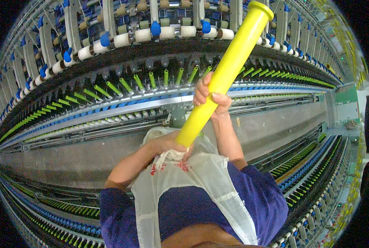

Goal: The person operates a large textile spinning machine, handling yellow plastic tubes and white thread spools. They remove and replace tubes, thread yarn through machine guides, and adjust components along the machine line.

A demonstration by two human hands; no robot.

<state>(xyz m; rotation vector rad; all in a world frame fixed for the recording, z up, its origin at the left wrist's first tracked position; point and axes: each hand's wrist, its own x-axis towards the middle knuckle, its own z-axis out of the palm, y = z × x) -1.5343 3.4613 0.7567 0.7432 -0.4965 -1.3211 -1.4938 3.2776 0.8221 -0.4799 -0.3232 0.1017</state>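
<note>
A long yellow roving bobbin (234,56) slants across my front, its flanged end up at the far right. My right hand (212,96) wraps round its middle, with the thumb lying across the near side. Down at the lower end, my left hand (171,142) is closed against the tube, its fingertips partly hidden. A tuft of white fibre (170,156) hangs just beneath that hand, over the white apron (146,206) I wear; whether the fingers pinch it I cannot make out.
Ahead stretches a spinning frame with a row of thin green bobbins (166,77) on spindles. White rollers (166,32) and blue caps (155,28) line the part above. A grey aisle floor (271,128) runs behind my arms. Another machine row (312,182) stands at the lower right.
</note>
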